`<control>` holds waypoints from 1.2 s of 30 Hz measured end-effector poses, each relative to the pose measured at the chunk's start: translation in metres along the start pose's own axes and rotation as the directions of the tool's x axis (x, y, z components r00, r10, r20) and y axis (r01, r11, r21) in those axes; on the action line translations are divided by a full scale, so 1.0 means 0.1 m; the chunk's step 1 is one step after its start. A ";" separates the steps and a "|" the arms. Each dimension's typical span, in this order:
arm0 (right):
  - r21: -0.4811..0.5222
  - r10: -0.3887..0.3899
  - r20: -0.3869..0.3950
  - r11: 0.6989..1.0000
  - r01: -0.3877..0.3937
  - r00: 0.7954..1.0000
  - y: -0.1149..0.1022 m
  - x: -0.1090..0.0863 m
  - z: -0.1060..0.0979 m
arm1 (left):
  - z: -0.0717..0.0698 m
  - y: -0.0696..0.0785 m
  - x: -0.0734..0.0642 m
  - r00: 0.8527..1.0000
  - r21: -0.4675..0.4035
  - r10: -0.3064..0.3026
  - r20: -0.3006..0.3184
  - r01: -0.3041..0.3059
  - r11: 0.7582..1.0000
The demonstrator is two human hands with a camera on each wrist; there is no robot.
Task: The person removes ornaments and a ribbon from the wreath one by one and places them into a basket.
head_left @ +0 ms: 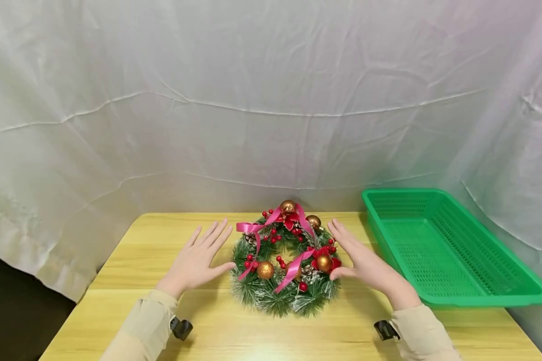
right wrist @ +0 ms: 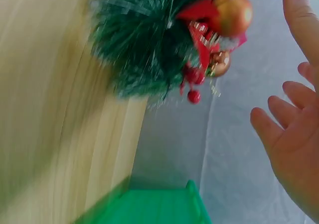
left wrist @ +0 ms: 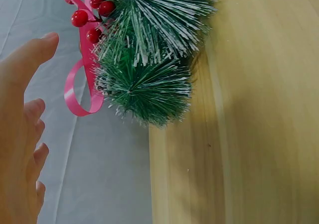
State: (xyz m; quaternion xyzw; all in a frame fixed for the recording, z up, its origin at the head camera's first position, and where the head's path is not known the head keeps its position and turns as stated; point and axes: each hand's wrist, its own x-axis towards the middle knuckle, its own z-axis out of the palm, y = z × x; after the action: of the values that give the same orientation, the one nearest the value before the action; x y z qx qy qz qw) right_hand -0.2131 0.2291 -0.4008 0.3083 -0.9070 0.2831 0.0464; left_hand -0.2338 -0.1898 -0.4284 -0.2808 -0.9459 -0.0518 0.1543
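Note:
A green Christmas wreath (head_left: 273,301) lies flat on the wooden table, trimmed with gold balls, red berries, red flowers and a pink ribbon (head_left: 294,271). Just left of it is my left hand (head_left: 198,263), fingers straight and spread, holding nothing. My right hand (head_left: 366,263) stands on the wreath's other side with its fingers extended, also without anything in its grasp. In the left wrist view the thumb (left wrist: 37,55) is apart from the frosted needles (left wrist: 149,84). The right wrist view is blurred; a gap shows there between the fingers (right wrist: 284,109) and the wreath (right wrist: 144,45).
An upright-walled green plastic basket (head_left: 433,303) with perforated sides sits at the table's right. Behind the wooden table (head_left: 271,341) hangs a pale grey cloth (head_left: 271,140). Each sleeve carries a small black device near the wrist.

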 end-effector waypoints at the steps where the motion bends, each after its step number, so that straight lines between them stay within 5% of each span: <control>1: 0.004 -0.011 -0.005 1.000 0.011 1.000 -0.03 0.01 0.01 | 0.01 0.00 -0.01 1.000 -0.003 0.001 -0.003 -0.001 1.000; 11: 0.013 -0.091 0.008 0.996 0.091 0.996 -0.45 0.12 0.21 | 0.09 0.02 -0.05 1.000 -0.006 -0.003 0.031 0.003 1.000; 17: 0.033 -0.192 -0.039 0.980 0.194 0.981 -0.75 0.21 0.46 | 0.15 0.03 -0.07 0.999 0.003 -0.001 0.051 0.001 1.000; 22: 0.042 -0.205 -0.071 0.977 0.209 0.976 -0.96 0.32 0.70 | 0.19 0.05 -0.09 0.999 0.001 0.006 0.047 -0.007 1.000; 36: -0.178 -0.272 -0.146 0.953 0.245 0.951 -1.02 0.48 1.11 | 0.31 0.11 -0.11 0.996 -0.026 0.013 0.091 -0.010 1.000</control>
State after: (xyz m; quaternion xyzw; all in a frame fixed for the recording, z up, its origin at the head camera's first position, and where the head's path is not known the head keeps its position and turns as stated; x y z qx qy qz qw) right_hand -0.1823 0.0770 -0.4320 0.3951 -0.8710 0.2268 0.1839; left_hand -0.2276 -0.1809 -0.4611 -0.2903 -0.9495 -0.0502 0.1077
